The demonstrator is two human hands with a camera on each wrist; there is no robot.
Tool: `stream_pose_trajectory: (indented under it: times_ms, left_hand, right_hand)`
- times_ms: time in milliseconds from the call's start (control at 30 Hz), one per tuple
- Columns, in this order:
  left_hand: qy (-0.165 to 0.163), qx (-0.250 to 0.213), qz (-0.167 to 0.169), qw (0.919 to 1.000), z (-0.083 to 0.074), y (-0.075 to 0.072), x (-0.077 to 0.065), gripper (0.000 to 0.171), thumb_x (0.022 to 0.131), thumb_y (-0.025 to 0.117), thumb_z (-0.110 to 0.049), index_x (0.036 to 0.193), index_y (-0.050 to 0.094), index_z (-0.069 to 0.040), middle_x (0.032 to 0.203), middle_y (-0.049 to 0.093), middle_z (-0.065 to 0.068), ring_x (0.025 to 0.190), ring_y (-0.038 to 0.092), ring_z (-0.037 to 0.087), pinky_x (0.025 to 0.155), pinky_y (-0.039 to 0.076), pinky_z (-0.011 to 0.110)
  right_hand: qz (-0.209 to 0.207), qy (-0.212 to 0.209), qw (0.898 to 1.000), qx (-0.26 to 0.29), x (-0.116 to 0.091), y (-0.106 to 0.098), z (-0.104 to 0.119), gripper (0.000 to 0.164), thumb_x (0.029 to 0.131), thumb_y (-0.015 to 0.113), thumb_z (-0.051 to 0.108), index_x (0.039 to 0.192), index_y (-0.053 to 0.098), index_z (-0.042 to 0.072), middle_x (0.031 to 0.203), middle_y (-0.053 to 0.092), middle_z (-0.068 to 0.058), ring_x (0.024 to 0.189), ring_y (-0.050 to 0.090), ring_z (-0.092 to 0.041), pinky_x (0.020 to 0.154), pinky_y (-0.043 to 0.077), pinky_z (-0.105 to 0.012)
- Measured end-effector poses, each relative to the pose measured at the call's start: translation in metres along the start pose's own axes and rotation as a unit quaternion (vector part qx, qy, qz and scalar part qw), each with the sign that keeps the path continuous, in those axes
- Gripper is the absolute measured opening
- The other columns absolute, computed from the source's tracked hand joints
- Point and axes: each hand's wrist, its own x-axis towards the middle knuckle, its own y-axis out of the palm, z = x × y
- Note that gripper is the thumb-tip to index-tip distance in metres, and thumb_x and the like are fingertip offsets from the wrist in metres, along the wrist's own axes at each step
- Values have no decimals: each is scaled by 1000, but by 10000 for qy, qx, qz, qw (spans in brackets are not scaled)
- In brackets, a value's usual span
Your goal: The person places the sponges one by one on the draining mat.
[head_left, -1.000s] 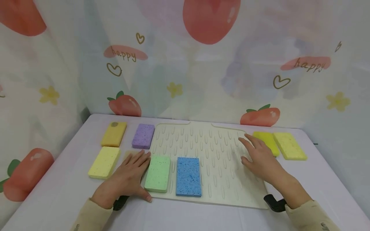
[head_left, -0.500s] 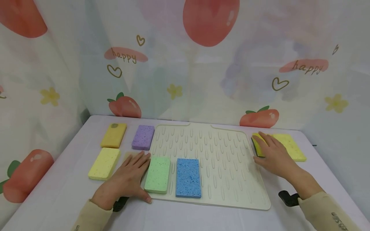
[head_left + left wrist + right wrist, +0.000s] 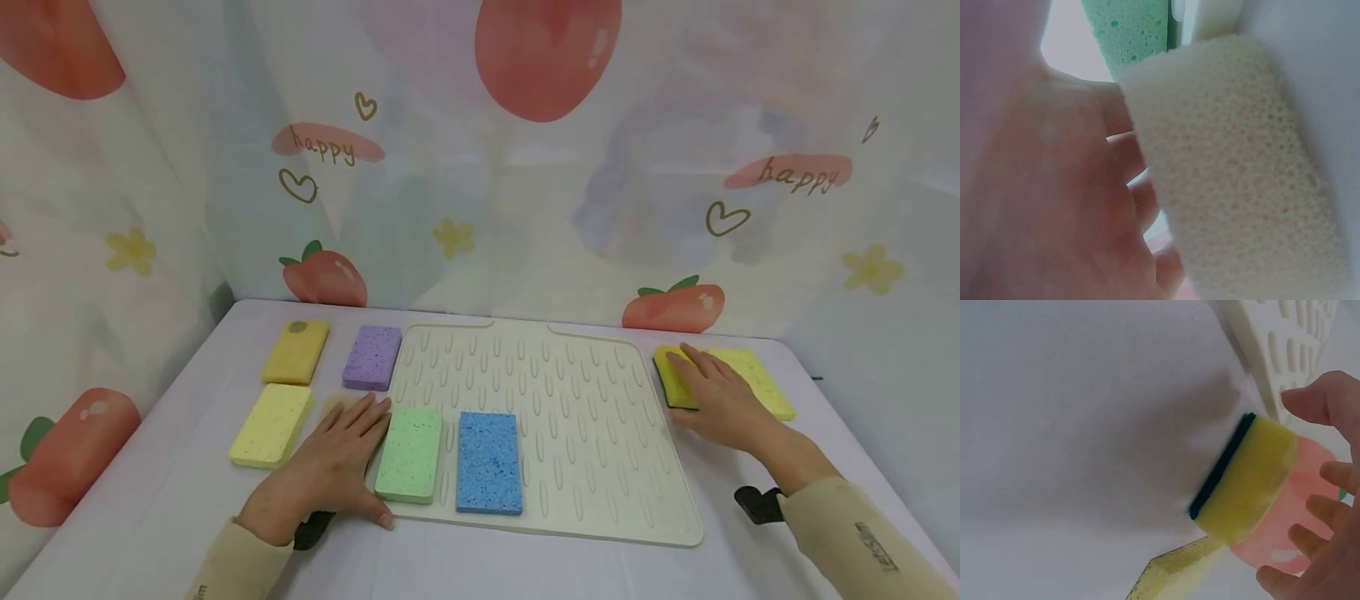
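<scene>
My left hand [image 3: 326, 458] lies with straight fingers over a beige sponge [image 3: 1229, 169], most of which it hides in the head view. Just right of that hand, a green sponge [image 3: 410, 455] lies on the white ribbed mat [image 3: 577, 417]; a blue sponge [image 3: 489, 462] lies next to it. At the table's right side my right hand [image 3: 723, 408] reaches over a yellow sponge [image 3: 1247, 481] with a dark green scouring layer underneath. Its fingers are spread and only loosely bent. In the right wrist view, the thumb and fingertips stand apart from the sponge.
A pale yellow sponge [image 3: 757, 383] lies right of the right hand. Left of the mat are a purple sponge [image 3: 372, 357], an ochre sponge [image 3: 296, 352] and another pale yellow one. A printed fabric backdrop [image 3: 525, 208] rises behind the table.
My right hand has moved right, from above the mat's right edge to over the yellow scouring sponge. The left hand and the other sponges have stayed put.
</scene>
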Motion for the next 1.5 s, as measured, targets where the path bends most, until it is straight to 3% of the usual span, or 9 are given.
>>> stream_pose_trajectory:
  times_ms: [300, 567, 967, 1167, 1333, 1500]
  left_hand:
    - [20, -46, 50, 10000, 0, 0, 0, 136, 52, 80, -78, 154, 31, -1, 165, 23, 12, 155, 11, 34, 123, 10, 58]
    - [16, -51, 25, 10000, 1, -1, -1, 137, 52, 80, -77, 154, 31, 0, 165, 24, 13, 154, 11, 35, 123, 10, 58]
    - [43, -44, 28, 10000, 1, 1, 0, 136, 52, 79, -78, 154, 32, 0, 164, 24, 13, 154, 12, 35, 123, 11, 59]
    - [29, -36, 100, 9999, 1, 1, 1, 137, 53, 78, -79, 154, 30, -1, 165, 23, 12, 155, 11, 34, 123, 10, 58]
    - [51, -40, 20, 10000, 0, 0, 0, 136, 53, 80, -77, 154, 31, 0, 164, 24, 13, 154, 12, 36, 123, 11, 59]
    - [-7, -39, 46, 10000, 1, -1, 0, 137, 52, 80, -77, 154, 31, 0, 165, 23, 13, 154, 11, 35, 123, 10, 59]
  right_hand:
    - [343, 91, 9993, 89, 4, 3, -12, 83, 81, 76, 16, 148, 32, -4, 154, 23, -35, 134, 25, -60, 108, 24, -74]
    - [922, 246, 9942, 505, 16, 0, -17, 88, 82, 74, 15, 151, 24, -6, 155, 17, -36, 136, 19, -59, 109, 24, -73]
    - [1384, 387, 9880, 559, 30, -11, -24, 74, 82, 72, 11, 144, 37, -6, 154, 20, -39, 130, 29, -58, 107, 30, -72]
    - [1395, 310, 9890, 393, 37, -11, -26, 64, 80, 73, 10, 134, 42, -5, 147, 34, -38, 115, 41, -52, 100, 39, -66]
    - [1363, 436, 9894, 264, 46, -10, -25, 56, 79, 73, 9, 127, 46, -4, 125, 55, -31, 102, 43, -46, 88, 44, -58]
    - [1319, 562, 9894, 218, 48, -8, -22, 50, 80, 71, 8, 124, 50, -2, 113, 61, -25, 97, 44, -42, 82, 46, -54]
